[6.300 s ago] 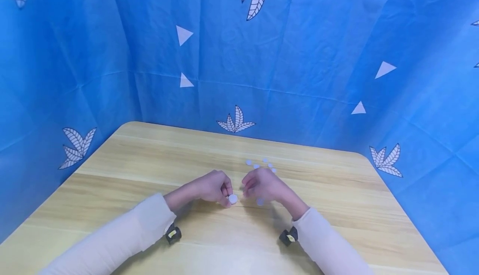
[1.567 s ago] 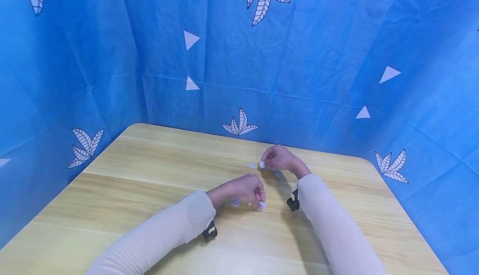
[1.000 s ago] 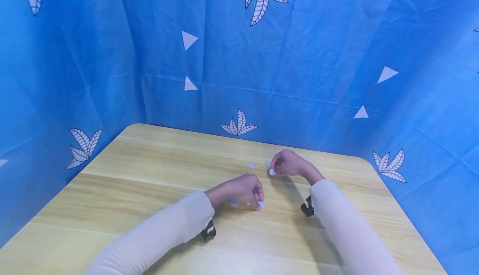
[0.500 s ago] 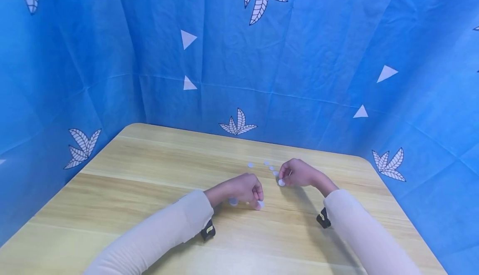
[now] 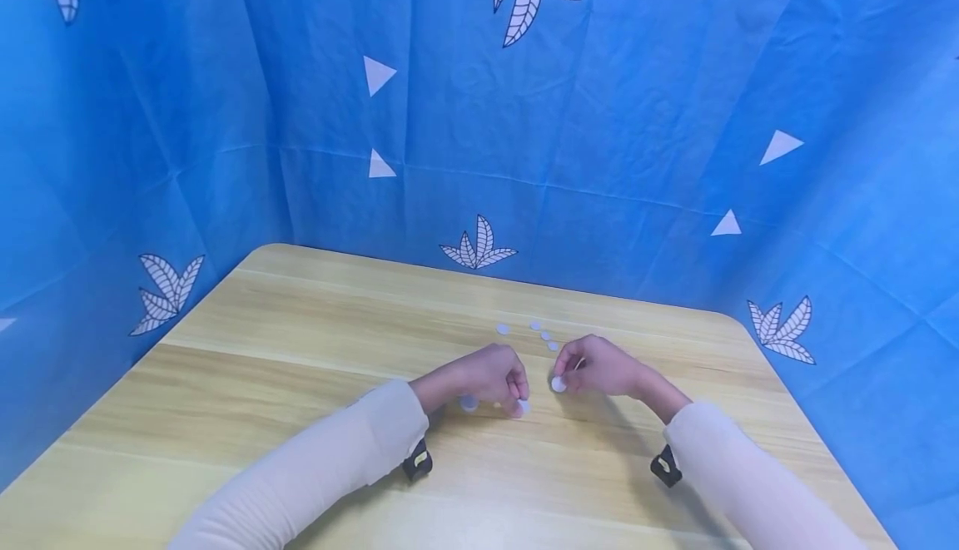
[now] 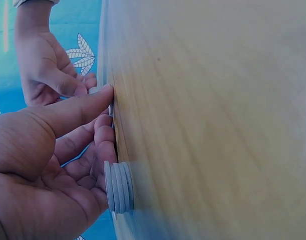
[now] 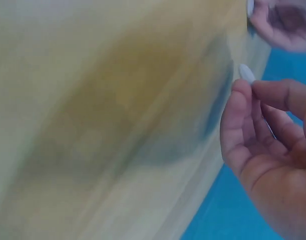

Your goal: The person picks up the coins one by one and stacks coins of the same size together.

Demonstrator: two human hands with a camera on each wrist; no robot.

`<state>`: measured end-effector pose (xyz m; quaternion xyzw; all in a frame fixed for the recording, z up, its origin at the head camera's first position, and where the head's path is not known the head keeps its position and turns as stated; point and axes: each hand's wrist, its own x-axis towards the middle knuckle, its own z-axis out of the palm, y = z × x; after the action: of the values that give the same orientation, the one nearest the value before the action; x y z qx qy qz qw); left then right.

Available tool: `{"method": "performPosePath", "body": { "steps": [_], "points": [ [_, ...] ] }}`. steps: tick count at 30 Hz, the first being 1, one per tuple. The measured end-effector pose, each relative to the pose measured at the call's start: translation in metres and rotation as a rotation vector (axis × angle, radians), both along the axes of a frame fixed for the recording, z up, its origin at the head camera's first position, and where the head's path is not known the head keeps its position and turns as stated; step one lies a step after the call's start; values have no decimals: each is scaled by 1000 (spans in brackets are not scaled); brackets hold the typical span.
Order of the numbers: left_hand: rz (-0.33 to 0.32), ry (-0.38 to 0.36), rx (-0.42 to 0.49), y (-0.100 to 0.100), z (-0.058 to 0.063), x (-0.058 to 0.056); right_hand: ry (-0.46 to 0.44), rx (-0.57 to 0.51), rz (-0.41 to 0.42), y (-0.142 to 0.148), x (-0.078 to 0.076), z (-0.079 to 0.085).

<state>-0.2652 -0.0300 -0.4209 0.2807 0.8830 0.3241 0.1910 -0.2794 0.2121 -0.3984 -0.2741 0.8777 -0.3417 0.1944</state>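
Low over the table, my left hand (image 5: pixel 490 375) pinches a small white disc (image 5: pixel 524 406). Beside its wrist, a short stack of white discs (image 5: pixel 469 403) rests on the wood; in the left wrist view this stack (image 6: pixel 118 187) shows several layers. My right hand (image 5: pixel 603 365) holds another white disc (image 5: pixel 558 384) between thumb and fingertips, to the right of the left hand. From the right wrist, that disc (image 7: pixel 246 73) appears nearly edge-on above the tabletop, with the left hand (image 7: pixel 288 25) beyond it.
Farther back on the wooden table (image 5: pixel 300 325) lie several loose white discs (image 5: pixel 545 336), with one disc (image 5: pixel 503 329) apart on the left. A blue patterned curtain (image 5: pixel 479 117) closes off the back and sides. Each wrist wears a small black camera (image 5: pixel 417 460).
Over the last seconds my right hand picked up a disc from the back group and carried it nearer. Earlier, my left hand moved right from the stack to another disc, then stayed there.
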Motion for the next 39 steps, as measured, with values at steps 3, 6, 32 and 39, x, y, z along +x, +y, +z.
{"method": "performPosePath", "body": {
  "steps": [3, 6, 32, 39],
  "points": [
    [1, 2, 8, 0, 0, -1, -44, -36, -11, -3, 7, -4],
    [1, 6, 15, 1, 2, -1, -34, -48, -4, -7, 13, -6],
    [23, 6, -9, 1, 6, 3, -296, -286, -366, -50, 58, -9],
    [12, 22, -31, 0, 9, 5, -294, -273, -399, -53, 58, -11]
  ]
}}
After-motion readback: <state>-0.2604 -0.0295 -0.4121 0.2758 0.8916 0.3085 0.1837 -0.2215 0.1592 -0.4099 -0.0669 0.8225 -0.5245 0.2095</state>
